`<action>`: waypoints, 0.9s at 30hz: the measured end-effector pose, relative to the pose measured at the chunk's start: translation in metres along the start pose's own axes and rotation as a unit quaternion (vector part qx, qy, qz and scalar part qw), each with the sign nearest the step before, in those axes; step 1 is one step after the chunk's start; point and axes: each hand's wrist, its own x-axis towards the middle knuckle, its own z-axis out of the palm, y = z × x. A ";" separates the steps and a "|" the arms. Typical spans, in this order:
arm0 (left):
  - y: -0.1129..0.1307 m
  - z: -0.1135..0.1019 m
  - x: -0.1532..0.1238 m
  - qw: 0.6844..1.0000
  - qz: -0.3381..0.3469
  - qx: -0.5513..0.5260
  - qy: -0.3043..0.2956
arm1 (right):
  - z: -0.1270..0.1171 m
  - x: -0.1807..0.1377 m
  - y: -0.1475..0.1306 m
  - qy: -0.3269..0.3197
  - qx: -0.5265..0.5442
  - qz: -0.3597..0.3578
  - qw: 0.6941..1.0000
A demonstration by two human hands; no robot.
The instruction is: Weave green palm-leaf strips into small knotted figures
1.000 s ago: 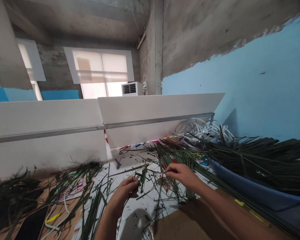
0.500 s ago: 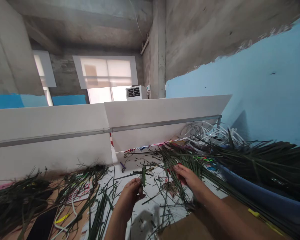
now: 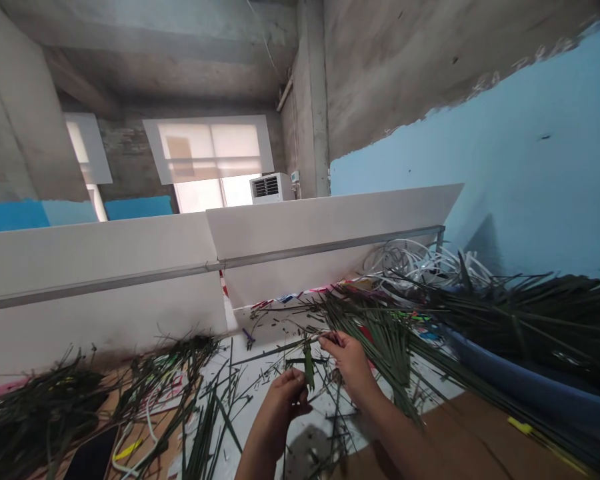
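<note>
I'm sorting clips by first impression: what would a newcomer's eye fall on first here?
Probably the left hand, low in the middle, with a green leaf strip at its fingertips and the right hand close beside it. Next, perhaps, the dark leaf heap over the blue tub at lower right, below the light-blue wall.

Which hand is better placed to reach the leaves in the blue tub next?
Probably the right hand: it is nearer the leaves in the blue tub, while the left hand is farther across and pinches a green leaf piece.
</note>
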 end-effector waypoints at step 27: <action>0.005 -0.012 0.002 0.975 0.152 0.147 0.068 | 0.010 -0.023 0.038 -0.195 -0.090 0.068 0.974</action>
